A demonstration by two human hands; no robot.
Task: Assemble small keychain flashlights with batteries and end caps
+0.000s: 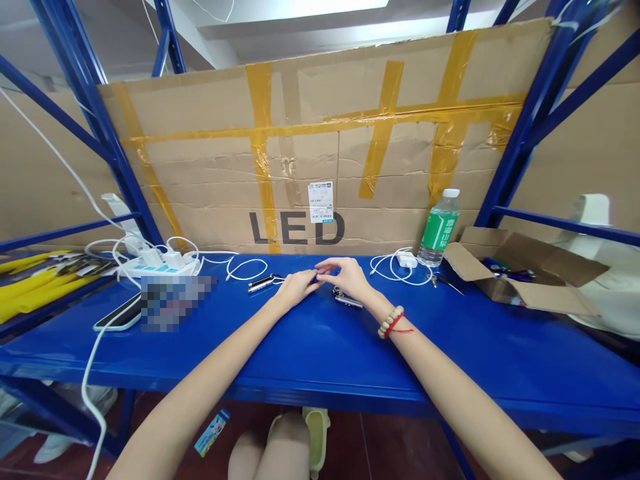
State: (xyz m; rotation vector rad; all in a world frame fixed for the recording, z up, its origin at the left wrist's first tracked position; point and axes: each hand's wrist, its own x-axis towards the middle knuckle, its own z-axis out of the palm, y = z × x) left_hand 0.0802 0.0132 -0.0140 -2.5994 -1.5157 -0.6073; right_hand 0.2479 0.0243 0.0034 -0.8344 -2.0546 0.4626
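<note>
My left hand (296, 287) and my right hand (347, 277) meet fingertip to fingertip over the blue table (320, 347), near its back edge. Both pinch a small dark part (316, 277) between them; it is too small to name. A small silver torch (260, 284) lies just left of my left hand. Another silver piece (349, 301) rests under my right wrist, which wears a bead bracelet (391, 322) and a red string.
A white power strip (159, 267) with plugs and cables sits back left, a phone (117, 313) beside it. A white cable coil (400, 267) and green-labelled water bottle (439, 230) stand back right, next to an open cardboard box (520, 273). Taped cardboard (320, 153) walls the back.
</note>
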